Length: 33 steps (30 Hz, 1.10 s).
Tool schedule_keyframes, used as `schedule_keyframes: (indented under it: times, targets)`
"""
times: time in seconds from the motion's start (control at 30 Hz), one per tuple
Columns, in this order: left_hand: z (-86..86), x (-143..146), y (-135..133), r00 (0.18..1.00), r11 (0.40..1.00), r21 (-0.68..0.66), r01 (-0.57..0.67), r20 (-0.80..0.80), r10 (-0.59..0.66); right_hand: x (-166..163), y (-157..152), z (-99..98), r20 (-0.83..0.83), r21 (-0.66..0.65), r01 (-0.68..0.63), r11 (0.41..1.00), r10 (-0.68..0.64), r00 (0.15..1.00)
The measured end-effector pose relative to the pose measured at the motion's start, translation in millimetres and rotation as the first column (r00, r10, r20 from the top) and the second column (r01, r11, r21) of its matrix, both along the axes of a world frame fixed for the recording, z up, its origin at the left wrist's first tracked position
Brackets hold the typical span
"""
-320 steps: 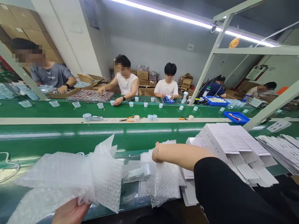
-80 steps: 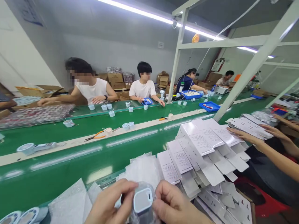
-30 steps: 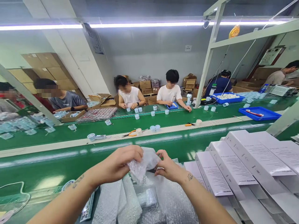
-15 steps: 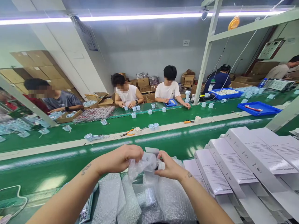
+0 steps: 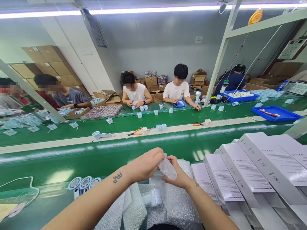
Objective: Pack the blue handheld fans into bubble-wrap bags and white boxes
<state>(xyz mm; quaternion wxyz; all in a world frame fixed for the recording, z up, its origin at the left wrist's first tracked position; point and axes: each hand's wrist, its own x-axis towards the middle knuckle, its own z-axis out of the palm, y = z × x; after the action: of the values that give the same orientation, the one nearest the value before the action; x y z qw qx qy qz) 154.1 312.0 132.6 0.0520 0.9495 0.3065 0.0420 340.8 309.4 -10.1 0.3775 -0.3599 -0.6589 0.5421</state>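
Note:
Both my hands meet above the near edge of the green conveyor belt [image 5: 96, 159]. My left hand [image 5: 147, 164] is closed over the top of a small bubble-wrap bundle [image 5: 167, 168]. My right hand [image 5: 178, 175] grips the same bundle from below and the right. What is inside the wrap is hidden. Under my hands lies a heap of loose bubble-wrap sheets [image 5: 153, 207], one of them with a wrapped piece in it.
Flat white printed cartons [image 5: 254, 169] are fanned out at my right. Round blue-white parts [image 5: 81, 183] lie at the left near a white cable [image 5: 28, 188]. On the far belt are small cups, pliers [image 5: 135, 131] and blue trays [image 5: 275, 113]. Several people work opposite.
My hands have drawn closer together and the loose flap of wrap is now folded tight around the bundle. The view has shifted slightly left and down.

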Motion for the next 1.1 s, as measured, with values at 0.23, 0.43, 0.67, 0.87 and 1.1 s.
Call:
schedule_keyframes:
  times: [0.23,0.43,0.67,0.87,1.1]
  targets:
    - [22.5,4.7,7.5,0.960,0.980,0.074,0.184,-0.225,-0.163,-0.1,-4.8,-16.1,-0.079,-0.100,-0.042,0.994,0.034,0.996]
    - [21.4,-2.0,16.1,0.972,0.988,0.042,0.149,-0.190,-0.138,-3.2,-7.2,-8.8,-0.047,0.041,-0.048,0.998,0.050,0.998]
    - [19.2,-14.9,9.4,0.980,0.996,0.070,0.047,-0.196,-0.033,-7.4,-0.6,-7.8,-0.030,0.049,-0.092,0.994,0.094,0.995]
    - [-28.1,18.1,1.0,0.927,0.970,0.020,0.241,-0.300,-0.225,-9.0,-7.3,-11.2,-0.020,0.123,-0.112,0.986,0.115,0.993]
    - [-64.1,-5.8,-23.2,0.983,0.980,0.193,0.041,-0.183,-0.005,-2.3,-20.6,-26.3,-0.144,-0.081,0.009,0.997,-0.021,0.989]
